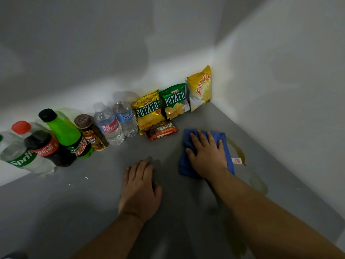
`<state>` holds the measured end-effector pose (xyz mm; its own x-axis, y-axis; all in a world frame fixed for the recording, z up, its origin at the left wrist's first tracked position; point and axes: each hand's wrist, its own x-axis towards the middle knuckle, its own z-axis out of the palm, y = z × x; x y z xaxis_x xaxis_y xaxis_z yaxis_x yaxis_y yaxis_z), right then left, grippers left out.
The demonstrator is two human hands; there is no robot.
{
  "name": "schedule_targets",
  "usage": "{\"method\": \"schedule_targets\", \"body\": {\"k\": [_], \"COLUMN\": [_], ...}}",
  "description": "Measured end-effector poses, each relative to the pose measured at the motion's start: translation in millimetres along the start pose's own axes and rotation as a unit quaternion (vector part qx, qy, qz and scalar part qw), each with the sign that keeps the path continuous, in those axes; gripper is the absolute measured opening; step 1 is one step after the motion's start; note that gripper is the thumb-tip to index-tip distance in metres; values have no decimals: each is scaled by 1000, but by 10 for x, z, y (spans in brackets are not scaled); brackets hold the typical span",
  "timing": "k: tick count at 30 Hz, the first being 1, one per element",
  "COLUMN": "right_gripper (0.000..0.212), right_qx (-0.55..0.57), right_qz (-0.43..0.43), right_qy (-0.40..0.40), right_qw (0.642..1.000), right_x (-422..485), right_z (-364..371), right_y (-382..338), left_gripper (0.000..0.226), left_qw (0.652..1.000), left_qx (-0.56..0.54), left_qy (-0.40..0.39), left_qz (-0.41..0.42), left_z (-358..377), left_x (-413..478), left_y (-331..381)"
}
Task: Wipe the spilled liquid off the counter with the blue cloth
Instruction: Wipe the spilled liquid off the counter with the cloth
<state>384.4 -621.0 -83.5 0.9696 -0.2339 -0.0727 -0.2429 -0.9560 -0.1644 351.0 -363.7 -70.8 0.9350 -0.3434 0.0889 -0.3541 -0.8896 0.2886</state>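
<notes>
A grey counter [74, 202] set in a white-walled corner, seen from above. Along the back wall at far left stands a row of drinks: a Sprite bottle [20, 156], a Coca-Cola bottle [46, 146], a green Mountain Dew bottle [67, 131], a small brown coffee bottle [91, 133] and two water bottles [109, 125]. Next come a gold chip bag [148, 113] and a green chip bag [174, 101], with a chocolate bar pack [161, 130] lying in front of them, then a yellow Funky bag [200, 88] leaning in the corner.

My left hand [140, 189] lies palm down on the bare counter, fingers straight and close together, holding nothing. To its right, my right hand [207, 156] presses flat on the folded blue cloth [183, 165], fingers straight and slightly spread. The cloth sits right of centre, in front of the chip bags. A yellowish spill [239, 148] curves out from under the cloth's right edge, and a paler wet patch [258, 183] lies nearer me.
</notes>
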Motion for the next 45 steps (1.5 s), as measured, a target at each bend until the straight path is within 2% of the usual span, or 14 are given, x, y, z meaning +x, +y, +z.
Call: {"method": "schedule_targets", "body": {"k": [4, 8, 12, 16, 20, 24, 29, 36, 38, 41, 45], "right_gripper": [71, 76, 71, 69, 74, 78, 73, 82, 86, 88, 87], "right_qx": [-1, 1, 1, 3, 6, 5, -13, -18, -15, -2, -8], "right_qz": [49, -6, -33, 22, 62, -11, -77, 48, 62, 61, 12], "right_qy": [-6, -24, -19, -1, 6, -26, -39, 8, -4, -22, -3], "right_qw": [999, 1000, 999, 1000, 998, 1000, 996, 999, 998, 998, 1000], "right_x": [-327, -363, -43, 41, -341, -470, 48, 1, 48, 169, -49], "right_z": [55, 55, -45, -88, 24, 82, -99, -101, -94, -120, -47], "right_y": [-70, -112, 71, 223, 154, 50, 272, 532, 513, 384, 90], "left_gripper": [54, 57, 55, 55, 59, 56, 55, 52, 51, 52, 53], "left_qw": [1000, 1000, 1000, 1000, 1000, 1000, 1000, 1000, 1000, 1000, 1000], "left_qx": [-1, 3, 4, -6, -9, -15, -16, -20, -22, -20, -16], "left_qy": [1, -1, -14, -13, -7, -18, -24, -21, -17, -15, -7], "left_qz": [0, 0, -1, -1, 0, -7, -8, -1, 0, -2, 1], "left_z": [-2, -21, -25, -30, -33, -60, -69, -81, -75, -56, -47], "left_x": [16, 18, 10, 13, 11, 14, 18, 19, 22, 24, 11], "left_y": [9, 22, 17, 19, 31, 44, 46, 51, 55, 52, 41]}}
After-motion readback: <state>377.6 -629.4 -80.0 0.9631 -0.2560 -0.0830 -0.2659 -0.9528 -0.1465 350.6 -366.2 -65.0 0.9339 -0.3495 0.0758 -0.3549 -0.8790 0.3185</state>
